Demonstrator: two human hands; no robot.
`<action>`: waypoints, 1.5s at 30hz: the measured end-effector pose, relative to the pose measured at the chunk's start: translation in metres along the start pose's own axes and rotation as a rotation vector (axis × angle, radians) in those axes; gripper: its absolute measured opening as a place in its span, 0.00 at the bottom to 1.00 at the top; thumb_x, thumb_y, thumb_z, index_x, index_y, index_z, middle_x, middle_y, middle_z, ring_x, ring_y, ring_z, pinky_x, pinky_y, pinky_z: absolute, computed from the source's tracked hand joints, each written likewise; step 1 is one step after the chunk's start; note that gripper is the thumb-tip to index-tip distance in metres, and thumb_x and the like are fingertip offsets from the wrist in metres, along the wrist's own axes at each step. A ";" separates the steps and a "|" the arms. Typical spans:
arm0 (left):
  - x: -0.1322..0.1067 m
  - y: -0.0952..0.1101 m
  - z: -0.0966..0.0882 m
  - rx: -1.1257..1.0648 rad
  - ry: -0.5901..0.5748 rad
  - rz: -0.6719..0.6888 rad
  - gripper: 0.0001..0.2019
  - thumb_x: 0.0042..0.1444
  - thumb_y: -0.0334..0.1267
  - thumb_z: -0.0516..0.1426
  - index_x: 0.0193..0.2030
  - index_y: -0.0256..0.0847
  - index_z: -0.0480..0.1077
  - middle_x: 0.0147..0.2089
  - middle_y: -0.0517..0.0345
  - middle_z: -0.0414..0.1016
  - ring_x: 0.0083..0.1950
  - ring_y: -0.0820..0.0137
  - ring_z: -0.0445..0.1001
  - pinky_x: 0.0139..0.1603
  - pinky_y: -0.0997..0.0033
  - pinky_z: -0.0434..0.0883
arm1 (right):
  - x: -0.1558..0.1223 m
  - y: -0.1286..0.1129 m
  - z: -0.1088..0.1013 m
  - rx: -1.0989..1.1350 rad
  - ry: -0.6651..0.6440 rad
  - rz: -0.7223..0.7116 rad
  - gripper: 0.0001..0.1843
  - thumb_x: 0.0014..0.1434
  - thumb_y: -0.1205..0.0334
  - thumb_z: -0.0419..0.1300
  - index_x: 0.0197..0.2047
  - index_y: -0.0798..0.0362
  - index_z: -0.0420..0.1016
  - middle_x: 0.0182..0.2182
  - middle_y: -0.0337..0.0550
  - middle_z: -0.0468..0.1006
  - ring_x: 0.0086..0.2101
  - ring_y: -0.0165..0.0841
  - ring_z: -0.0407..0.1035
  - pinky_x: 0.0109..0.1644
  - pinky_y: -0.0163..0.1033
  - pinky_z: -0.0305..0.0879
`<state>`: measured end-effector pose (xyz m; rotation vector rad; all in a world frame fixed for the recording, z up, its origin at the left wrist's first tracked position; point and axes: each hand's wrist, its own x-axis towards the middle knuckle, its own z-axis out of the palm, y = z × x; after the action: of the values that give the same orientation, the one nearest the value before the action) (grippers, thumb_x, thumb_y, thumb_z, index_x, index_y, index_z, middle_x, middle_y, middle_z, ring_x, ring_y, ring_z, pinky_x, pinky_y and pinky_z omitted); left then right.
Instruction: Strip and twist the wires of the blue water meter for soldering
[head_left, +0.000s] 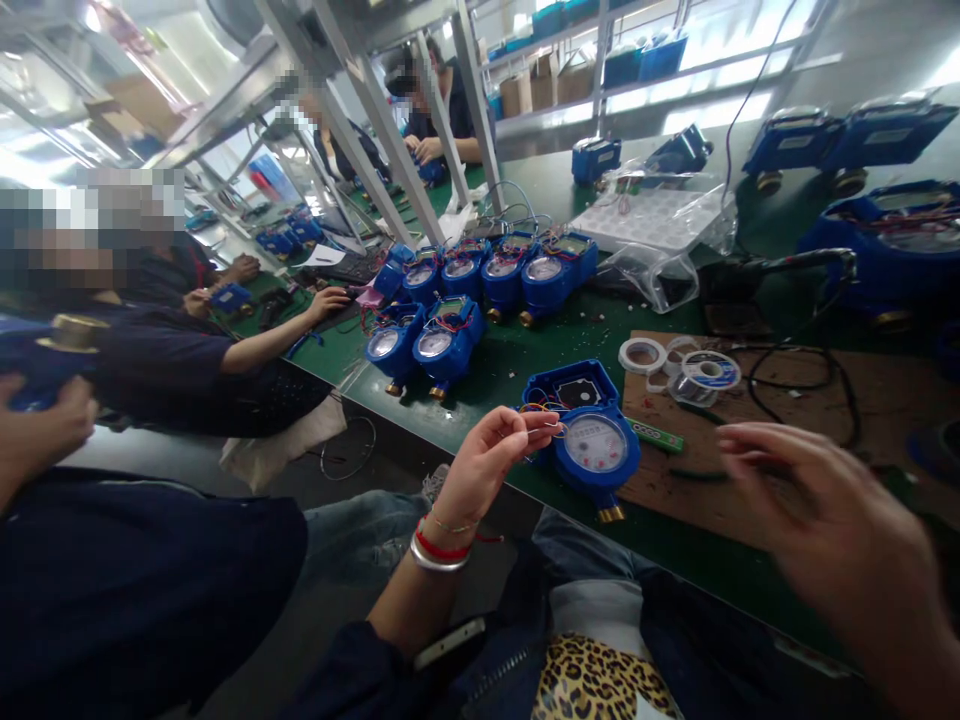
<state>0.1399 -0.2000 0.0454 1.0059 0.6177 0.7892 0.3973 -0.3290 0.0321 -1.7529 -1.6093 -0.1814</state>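
My left hand point(491, 458), with a red band and a silver bangle at its wrist, pinches thin wires at the left side of a blue water meter point(632, 465). This meter has a round clear dial point(596, 443), a brass fitting point(611, 513) pointing towards me and an open box-like housing point(571, 385) behind the dial. To the right, my right hand point(832, 520) hovers above a brown board, blurred, its fingers stretched out and apart from the thumb, with nothing visible in them. A small green strip point(658, 437) lies between the meter and that hand.
Several blue meters point(502, 275) stand in rows behind. On the brown board point(795, 400) are a solder wire spool point(705, 375), white tape rolls point(642, 354) and a black cable. A plastic-wrapped white tray point(645, 215) sits farther back. A co-worker's arm point(274, 335) reaches in from the left.
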 end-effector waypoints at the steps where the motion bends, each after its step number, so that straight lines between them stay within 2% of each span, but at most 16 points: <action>1: 0.000 0.000 0.001 -0.002 0.003 0.001 0.05 0.59 0.32 0.58 0.35 0.38 0.64 0.53 0.47 0.75 0.55 0.61 0.75 0.61 0.58 0.66 | 0.008 -0.016 0.008 0.104 -0.075 -0.098 0.11 0.64 0.62 0.56 0.51 0.51 0.69 0.46 0.46 0.74 0.44 0.36 0.71 0.51 0.42 0.67; 4: -0.001 -0.001 0.003 -0.024 0.016 0.010 0.05 0.58 0.33 0.58 0.35 0.38 0.64 0.53 0.46 0.75 0.54 0.61 0.75 0.61 0.57 0.66 | 0.035 -0.052 0.035 0.271 -0.167 -0.251 0.08 0.65 0.64 0.55 0.47 0.51 0.69 0.45 0.46 0.73 0.44 0.35 0.70 0.49 0.41 0.68; 7: -0.002 -0.004 0.003 -0.059 0.025 0.012 0.07 0.57 0.35 0.60 0.35 0.37 0.64 0.53 0.45 0.75 0.53 0.61 0.75 0.61 0.56 0.66 | 0.054 -0.068 0.057 0.278 -0.172 -0.343 0.06 0.66 0.65 0.54 0.44 0.52 0.69 0.42 0.46 0.73 0.41 0.36 0.70 0.46 0.42 0.68; 10: -0.001 -0.008 0.000 -0.075 0.039 0.006 0.10 0.55 0.37 0.62 0.33 0.37 0.64 0.51 0.44 0.76 0.51 0.62 0.76 0.60 0.55 0.66 | 0.061 -0.069 0.071 0.268 -0.157 -0.381 0.06 0.66 0.64 0.52 0.42 0.52 0.70 0.40 0.46 0.74 0.38 0.36 0.71 0.44 0.43 0.68; 14: 0.000 -0.011 -0.003 -0.097 0.037 0.013 0.11 0.54 0.39 0.63 0.33 0.36 0.65 0.51 0.43 0.76 0.50 0.61 0.77 0.60 0.55 0.67 | 0.058 -0.058 0.081 0.272 -0.152 -0.429 0.09 0.67 0.61 0.51 0.45 0.52 0.71 0.42 0.45 0.74 0.40 0.37 0.71 0.45 0.43 0.70; 18: 0.001 -0.015 -0.005 -0.112 0.039 0.019 0.10 0.53 0.38 0.63 0.35 0.37 0.65 0.51 0.42 0.76 0.50 0.60 0.77 0.60 0.55 0.67 | 0.056 -0.054 0.084 0.286 -0.187 -0.460 0.10 0.67 0.62 0.50 0.46 0.50 0.71 0.43 0.44 0.74 0.41 0.36 0.72 0.45 0.43 0.71; 24: 0.001 -0.014 -0.005 -0.128 0.017 0.026 0.09 0.54 0.36 0.62 0.34 0.36 0.65 0.49 0.41 0.76 0.47 0.63 0.78 0.57 0.58 0.68 | 0.062 -0.054 0.082 0.313 -0.124 -0.532 0.14 0.67 0.62 0.47 0.42 0.51 0.74 0.40 0.45 0.76 0.40 0.36 0.73 0.40 0.40 0.73; 29: 0.001 -0.012 -0.004 -0.119 0.017 0.045 0.09 0.54 0.37 0.62 0.34 0.36 0.65 0.51 0.40 0.76 0.49 0.61 0.77 0.58 0.56 0.68 | 0.064 -0.054 0.078 0.317 -0.113 -0.560 0.14 0.67 0.64 0.48 0.39 0.51 0.75 0.37 0.45 0.76 0.38 0.36 0.73 0.39 0.41 0.72; 35: -0.002 -0.010 0.000 -0.075 0.003 0.022 0.08 0.57 0.36 0.60 0.33 0.37 0.64 0.54 0.43 0.75 0.53 0.63 0.75 0.62 0.56 0.65 | 0.064 -0.058 0.071 0.363 -0.244 -0.427 0.10 0.65 0.69 0.52 0.40 0.52 0.74 0.38 0.44 0.74 0.37 0.34 0.70 0.42 0.41 0.69; 38: -0.001 -0.010 0.001 -0.060 0.019 0.020 0.07 0.58 0.35 0.60 0.35 0.37 0.65 0.53 0.44 0.75 0.53 0.63 0.75 0.62 0.57 0.65 | 0.062 -0.058 0.072 0.363 -0.243 -0.371 0.09 0.65 0.68 0.52 0.41 0.53 0.73 0.40 0.45 0.75 0.39 0.35 0.71 0.44 0.42 0.69; 42: 0.002 -0.009 0.003 -0.029 0.030 0.007 0.05 0.60 0.35 0.58 0.37 0.37 0.65 0.53 0.45 0.76 0.54 0.61 0.75 0.61 0.56 0.66 | 0.057 -0.057 0.073 0.324 -0.209 -0.299 0.12 0.65 0.67 0.53 0.50 0.52 0.70 0.45 0.48 0.75 0.44 0.38 0.71 0.48 0.45 0.70; 45: 0.001 -0.005 0.005 -0.001 0.029 0.017 0.04 0.61 0.34 0.56 0.37 0.37 0.65 0.54 0.44 0.75 0.54 0.60 0.76 0.60 0.56 0.67 | 0.053 -0.060 0.072 0.318 -0.180 -0.268 0.15 0.64 0.67 0.54 0.54 0.52 0.66 0.47 0.49 0.74 0.47 0.39 0.69 0.51 0.46 0.69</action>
<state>0.1457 -0.2032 0.0423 1.0017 0.6347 0.8208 0.3272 -0.2475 0.0349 -1.3399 -1.8844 0.1057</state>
